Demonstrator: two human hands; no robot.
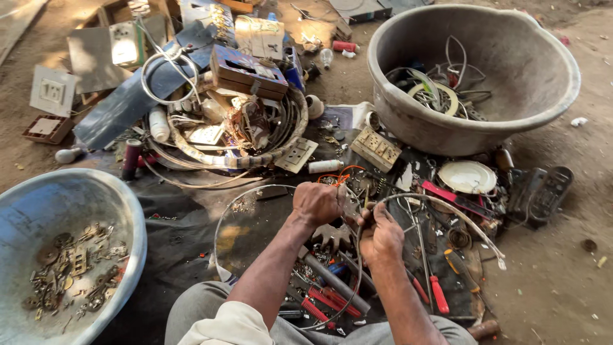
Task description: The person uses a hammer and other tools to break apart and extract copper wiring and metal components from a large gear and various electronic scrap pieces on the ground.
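Wire (255,191), pale and looped, arcs over the dark cloth (185,236) at the middle of the scene, both ends gathered in the person's fists. Left hand (317,203) is clenched around one strand; right hand (380,231) grips the other just beside it. At two o'clock sits a grey tub (549,96) of scrap, at eight o'clock a blue bowl (128,217) of metal bits, at five o'clock a red-handled screwdriver (438,294).

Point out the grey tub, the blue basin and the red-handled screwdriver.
grey tub (562,96): head view, on its right rim.
blue basin (137,223): head view, on its right rim.
red-handled screwdriver (439,295): head view, on its red handle.
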